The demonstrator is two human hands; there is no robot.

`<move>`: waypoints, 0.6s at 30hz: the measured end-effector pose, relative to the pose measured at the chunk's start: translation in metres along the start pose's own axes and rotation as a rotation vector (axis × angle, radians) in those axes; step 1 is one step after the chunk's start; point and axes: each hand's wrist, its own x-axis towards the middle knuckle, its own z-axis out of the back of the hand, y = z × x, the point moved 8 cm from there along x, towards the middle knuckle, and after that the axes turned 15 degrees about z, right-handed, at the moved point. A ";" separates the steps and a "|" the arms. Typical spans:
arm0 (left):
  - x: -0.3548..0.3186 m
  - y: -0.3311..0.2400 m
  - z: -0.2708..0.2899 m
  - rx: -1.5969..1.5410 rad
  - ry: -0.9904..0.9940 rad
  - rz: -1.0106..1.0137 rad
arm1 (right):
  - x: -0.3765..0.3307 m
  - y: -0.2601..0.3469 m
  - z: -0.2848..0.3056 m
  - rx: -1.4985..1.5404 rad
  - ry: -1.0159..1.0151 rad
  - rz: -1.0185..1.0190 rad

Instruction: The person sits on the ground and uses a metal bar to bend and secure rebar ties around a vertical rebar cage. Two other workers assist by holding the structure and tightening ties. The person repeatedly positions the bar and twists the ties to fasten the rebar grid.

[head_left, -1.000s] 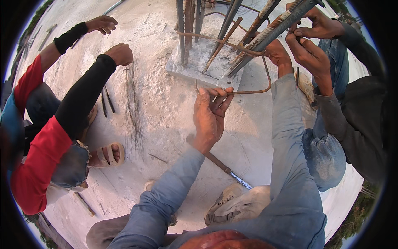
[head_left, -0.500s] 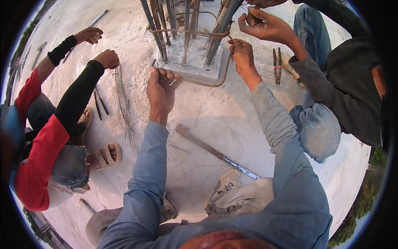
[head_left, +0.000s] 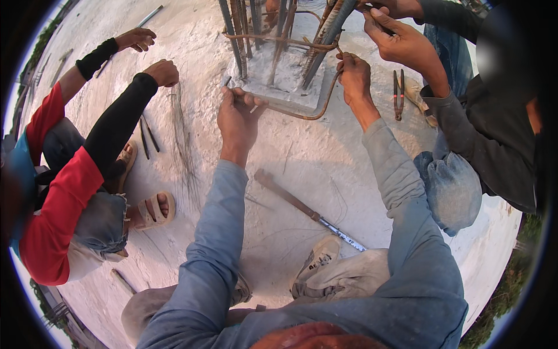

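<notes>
A bent steel stirrup (head_left: pixel 308 117) is in both my hands, low beside the foot of an upright rebar cluster (head_left: pixel 326 43). My left hand (head_left: pixel 238 123) grips its left side near a cut end, thumb and fingers closed. My right hand (head_left: pixel 354 80) pinches the stirrup's upper right part beside the bars. Another stirrup (head_left: pixel 285 39) crosses around the rebar higher up. The bars rise from a pale concrete base (head_left: pixel 279 99); their tops are out of view.
At left, a co-worker's hand (head_left: pixel 163 73) is near a bundle of thin wire (head_left: pixel 182 145). Another co-worker's hand (head_left: pixel 401 46) is at right. Red-handled pincers (head_left: pixel 399 96), dark pincers (head_left: pixel 149 136) and a long rusty metal tool (head_left: pixel 308 212) lie on the pale floor.
The view has shifted, so the rebar and both my hands appear farther right. My grip on the stirrup looks the same. The right co-worker's hands have shifted slightly.
</notes>
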 end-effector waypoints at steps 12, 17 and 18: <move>-0.023 0.092 -0.059 -0.651 -0.007 0.185 | -0.013 -0.003 -0.004 0.040 -0.125 -0.009; -0.024 0.102 -0.073 -0.631 0.059 0.261 | -0.012 -0.003 -0.002 -0.066 -0.101 0.007; -0.025 0.101 -0.072 -0.624 0.066 0.262 | -0.012 -0.004 -0.001 -0.069 -0.106 0.012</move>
